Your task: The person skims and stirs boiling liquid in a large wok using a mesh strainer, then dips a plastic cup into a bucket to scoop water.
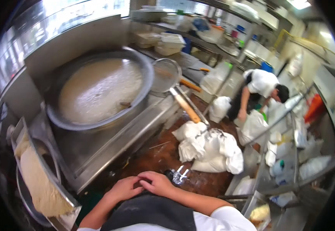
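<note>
My left hand (126, 188) and my right hand (158, 184) meet in front of my waist, just above the dark apron (148, 213). Their fingers are curled inward and touch at the tips. I see nothing held in either one. Past my right hand, a small dark and shiny clear object (177, 175) sits on the wet brown floor. Tied white bags (210, 150) lie on the floor ahead of me.
A large metal pan (150, 73) of cloudy liquid sits on the steel counter (113, 140). A round strainer (165, 75) leans at its rim; a wooden handle (186, 106) projects over the floor. A co-worker (262, 84) bends over bags. A dough-filled tray (40, 181) stands left; racks (294, 184) stand right.
</note>
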`<state>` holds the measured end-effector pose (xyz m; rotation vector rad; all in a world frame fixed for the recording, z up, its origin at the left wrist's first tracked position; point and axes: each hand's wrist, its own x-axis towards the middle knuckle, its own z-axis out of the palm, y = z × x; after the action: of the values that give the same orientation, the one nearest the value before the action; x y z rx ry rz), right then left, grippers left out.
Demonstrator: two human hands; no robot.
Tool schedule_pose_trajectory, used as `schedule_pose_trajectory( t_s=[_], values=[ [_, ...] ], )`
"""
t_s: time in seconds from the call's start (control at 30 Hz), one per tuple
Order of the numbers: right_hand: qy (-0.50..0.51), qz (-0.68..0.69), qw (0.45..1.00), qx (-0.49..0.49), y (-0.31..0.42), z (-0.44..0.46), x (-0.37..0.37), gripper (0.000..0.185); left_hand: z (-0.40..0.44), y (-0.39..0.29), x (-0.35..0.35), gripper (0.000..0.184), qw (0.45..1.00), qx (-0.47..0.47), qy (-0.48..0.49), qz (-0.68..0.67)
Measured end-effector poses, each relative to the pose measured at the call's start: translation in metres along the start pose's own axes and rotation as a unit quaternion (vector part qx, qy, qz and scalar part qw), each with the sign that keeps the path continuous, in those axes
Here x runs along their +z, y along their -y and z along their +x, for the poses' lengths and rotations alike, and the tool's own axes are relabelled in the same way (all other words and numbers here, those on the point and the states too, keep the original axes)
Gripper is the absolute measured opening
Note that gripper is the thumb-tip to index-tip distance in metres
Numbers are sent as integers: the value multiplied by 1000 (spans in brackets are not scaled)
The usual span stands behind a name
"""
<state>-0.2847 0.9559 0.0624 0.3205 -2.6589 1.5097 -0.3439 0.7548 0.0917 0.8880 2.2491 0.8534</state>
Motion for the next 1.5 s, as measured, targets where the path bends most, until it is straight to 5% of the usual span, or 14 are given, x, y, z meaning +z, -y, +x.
schedule_pose_trajectory(
  t_s=[0.1,0.17,0.23,0.3,0.57,0.93,1.23,1.5],
  values=[
    [3,2,1000,11,11,3,-9,30,-1,-3,-8,60,1000,9,19,-10],
    [-31,-47,998,-17,3,2,-8,36,-10,7,-2,71,990,70,-123,0],
    [-69,-109,989,-73,1,8,-15,43,-20,5,-16,85,980,25,-196,-8],
    [-76,-150,984,-57,8,15,-26,49,-33,-1,-35,88,967,-37,-252,-14],
    [-116,-187,972,-83,42,58,-66,61,-53,15,-62,87,934,-44,-350,50],
    [-51,-171,982,-63,37,38,-33,61,-58,24,-42,86,951,-63,-297,49],
    [27,-137,988,-72,22,9,0,55,-48,14,-38,76,998,-7,-34,49],
    [19,-115,991,-67,33,17,-9,53,-49,8,-43,74,997,-15,-46,52]
  ],
)
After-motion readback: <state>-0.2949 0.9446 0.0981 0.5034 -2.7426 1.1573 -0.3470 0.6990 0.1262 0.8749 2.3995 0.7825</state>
